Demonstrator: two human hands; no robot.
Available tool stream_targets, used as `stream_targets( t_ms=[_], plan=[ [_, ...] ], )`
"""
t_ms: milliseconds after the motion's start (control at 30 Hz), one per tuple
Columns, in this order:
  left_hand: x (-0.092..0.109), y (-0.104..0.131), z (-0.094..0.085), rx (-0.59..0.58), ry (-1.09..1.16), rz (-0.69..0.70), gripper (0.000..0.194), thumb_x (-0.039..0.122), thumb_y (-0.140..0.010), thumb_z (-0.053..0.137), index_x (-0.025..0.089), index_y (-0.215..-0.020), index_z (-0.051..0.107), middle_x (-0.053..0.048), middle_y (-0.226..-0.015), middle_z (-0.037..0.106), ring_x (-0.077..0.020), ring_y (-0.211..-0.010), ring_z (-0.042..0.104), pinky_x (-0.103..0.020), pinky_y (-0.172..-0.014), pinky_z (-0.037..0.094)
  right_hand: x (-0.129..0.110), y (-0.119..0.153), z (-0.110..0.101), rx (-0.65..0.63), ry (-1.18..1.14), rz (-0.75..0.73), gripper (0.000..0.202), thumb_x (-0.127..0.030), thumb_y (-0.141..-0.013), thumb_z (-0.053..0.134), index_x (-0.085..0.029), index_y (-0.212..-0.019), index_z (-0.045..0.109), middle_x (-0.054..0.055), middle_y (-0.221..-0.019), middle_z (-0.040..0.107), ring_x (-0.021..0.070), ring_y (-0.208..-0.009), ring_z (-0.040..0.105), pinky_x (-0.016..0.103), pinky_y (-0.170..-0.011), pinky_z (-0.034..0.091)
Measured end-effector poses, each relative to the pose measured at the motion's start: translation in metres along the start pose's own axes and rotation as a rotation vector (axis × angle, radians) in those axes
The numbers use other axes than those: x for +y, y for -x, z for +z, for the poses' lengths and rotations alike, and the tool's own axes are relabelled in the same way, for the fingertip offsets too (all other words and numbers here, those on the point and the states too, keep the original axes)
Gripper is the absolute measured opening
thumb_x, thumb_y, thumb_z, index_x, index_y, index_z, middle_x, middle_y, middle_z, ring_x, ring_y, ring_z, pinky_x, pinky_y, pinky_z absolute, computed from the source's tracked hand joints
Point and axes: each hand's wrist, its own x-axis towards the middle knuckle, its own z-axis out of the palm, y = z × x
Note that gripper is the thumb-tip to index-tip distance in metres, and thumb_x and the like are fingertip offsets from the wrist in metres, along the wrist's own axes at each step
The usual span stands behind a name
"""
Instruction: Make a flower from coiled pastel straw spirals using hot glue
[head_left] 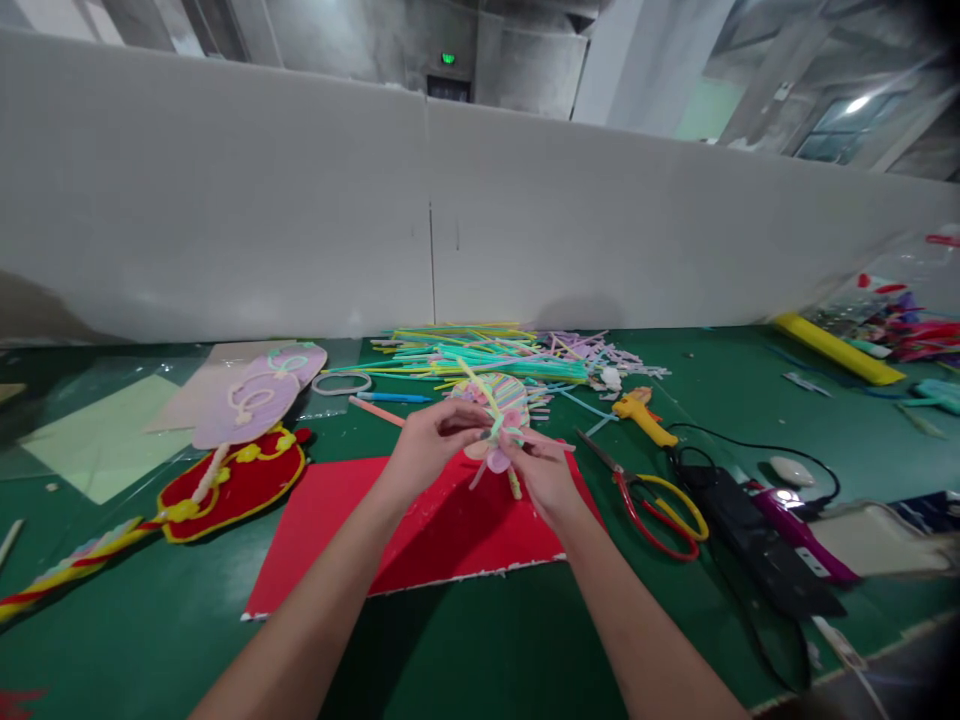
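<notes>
- Left hand [435,445] and right hand [551,480] face each other, fingertips of both closed on a pastel flower-like piece [497,461].
- Its longest visible line, a yellow-green strip, runs from the far left, where the tip sticks up past the fingers, toward the near right; a pink strip points right past the right hand.
- The piece is held above the far part of a red sheet [480,540], whose ragged white near edge crosses under the forearms; green tabletop [465,650] shows between that edge and the bottom of the view.
- Scissors [619,478] lie just right of the sheet, blades aimed far left toward the right hand.
- A red, yellow-edged ornament [232,480] lies left of the sheet, well apart from the left hand.
- A yellow glue gun [641,413] lies beyond the scissors.
- Just behind the hands, a striped disc [501,388] and a pile of pastel strips [480,350] limit room ahead.
- A white partition [585,220] stands along the far side.
</notes>
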Motion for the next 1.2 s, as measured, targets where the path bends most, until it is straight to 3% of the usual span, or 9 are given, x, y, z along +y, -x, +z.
stream_targets(
  t_ms=[167,333,533,700,900,1000,1133,1200],
  plan=[
    [0.006,0.001,0.001,-0.016,-0.139,0.128,0.007,0.015,-0.072,0.062,0.016,-0.075,0.068,-0.006,-0.080,0.066,-0.0163,-0.079,0.062,-0.028,-0.073,0.049,-0.011,0.005,0.002,-0.010,0.090,-0.006,0.016,-0.034,-0.067,0.069,-0.019,-0.072,0.069,-0.001,-0.066,0.061,0.0139,-0.065,0.052,0.026,-0.063,0.039],
    [0.012,0.002,0.004,-0.017,-0.227,0.160,0.009,0.012,-0.072,0.062,0.017,-0.074,0.069,-0.005,-0.079,0.065,-0.0159,-0.078,0.060,-0.027,-0.070,0.048,-0.018,0.007,0.003,0.025,0.271,-0.048,0.019,-0.034,-0.066,0.068,-0.018,-0.058,0.062,-0.003,-0.056,0.051,0.0121,-0.057,0.044,0.024,-0.055,0.034],
    [0.012,0.002,0.002,-0.050,-0.297,0.173,0.010,0.010,-0.072,0.061,0.017,-0.073,0.068,-0.004,-0.080,0.061,-0.0146,-0.077,0.059,-0.026,-0.069,0.047,-0.014,0.007,-0.001,-0.028,0.384,-0.126,0.009,-0.029,-0.067,0.067,-0.020,-0.069,0.067,0.000,-0.069,0.060,0.0158,-0.067,0.052,0.026,-0.061,0.040],
    [0.014,0.003,-0.002,-0.074,-0.331,0.152,0.011,0.009,-0.072,0.060,0.018,-0.075,0.066,-0.002,-0.078,0.061,-0.0141,-0.076,0.058,-0.025,-0.069,0.047,-0.018,0.011,0.002,-0.083,0.432,-0.100,0.017,-0.034,-0.066,0.068,-0.020,-0.075,0.069,0.001,-0.071,0.064,0.0176,-0.071,0.056,0.026,-0.062,0.042],
    [0.017,0.005,0.007,-0.002,-0.361,0.143,0.016,0.007,-0.070,0.060,0.017,-0.082,0.061,0.000,-0.078,0.058,-0.0128,-0.073,0.057,-0.024,-0.067,0.047,-0.013,0.007,0.003,0.084,0.394,-0.118,0.028,-0.042,-0.074,0.059,-0.016,-0.065,0.066,0.002,-0.065,0.064,0.0172,-0.066,0.056,0.027,-0.060,0.042],
    [0.018,0.005,0.009,0.075,-0.400,0.166,0.019,0.013,-0.070,0.063,0.019,-0.089,0.060,-0.003,-0.091,0.058,-0.0150,-0.085,0.056,-0.027,-0.075,0.046,-0.011,0.003,0.000,0.126,0.315,-0.100,0.027,-0.041,-0.073,0.060,-0.016,-0.067,0.067,0.003,-0.068,0.066,0.0187,-0.070,0.058,0.029,-0.066,0.044],
    [0.009,0.000,0.004,0.194,-0.249,-0.014,0.027,0.024,-0.072,0.062,0.016,-0.097,0.056,-0.006,-0.097,0.060,-0.0180,-0.092,0.056,-0.032,-0.082,0.044,-0.012,0.002,-0.003,0.070,0.314,-0.111,0.024,-0.039,-0.074,0.059,-0.016,-0.072,0.067,0.003,-0.075,0.067,0.0190,-0.077,0.059,0.029,-0.072,0.044],
    [0.003,-0.002,0.001,0.088,-0.116,-0.133,0.029,0.027,-0.072,0.060,0.015,-0.098,0.057,-0.007,-0.093,0.062,-0.0182,-0.087,0.058,-0.032,-0.079,0.046,-0.012,0.002,-0.003,0.042,0.342,-0.112,0.025,-0.039,-0.075,0.058,-0.016,-0.070,0.066,0.003,-0.073,0.066,0.0188,-0.075,0.058,0.028,-0.070,0.045]
  ],
)
